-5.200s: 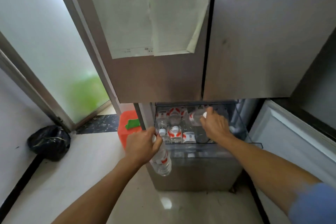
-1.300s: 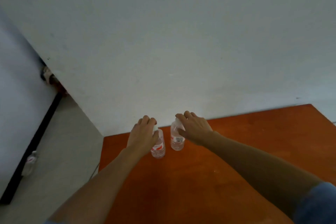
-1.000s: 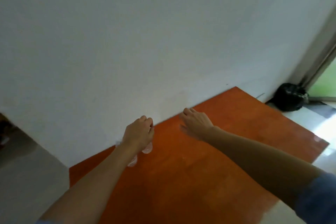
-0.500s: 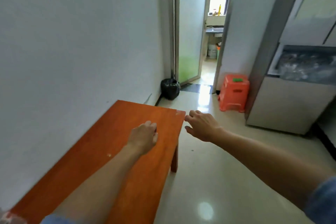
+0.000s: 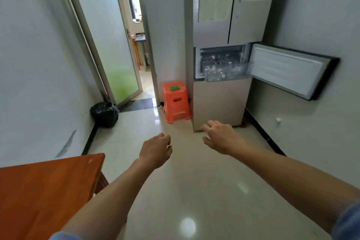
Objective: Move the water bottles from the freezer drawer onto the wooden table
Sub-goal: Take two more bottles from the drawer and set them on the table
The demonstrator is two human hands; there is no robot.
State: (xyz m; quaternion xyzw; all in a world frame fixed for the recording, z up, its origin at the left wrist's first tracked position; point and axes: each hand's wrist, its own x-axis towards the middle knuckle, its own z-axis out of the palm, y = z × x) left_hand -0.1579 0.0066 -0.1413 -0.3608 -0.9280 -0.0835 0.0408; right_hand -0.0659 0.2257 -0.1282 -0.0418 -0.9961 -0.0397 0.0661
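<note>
Freezer drawer (image 5: 236,74) open, seemingly full of bottles (image 5: 219,63); left hand (image 5: 155,150), right hand (image 5: 220,137) relaxed, empty.

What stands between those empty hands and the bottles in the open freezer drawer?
Nothing visible. Bare floor runs from the left hand and right hand to the pulled-out freezer drawer. The orange stool beside the fridge and the black bag by the wall sit left of that path.
</note>
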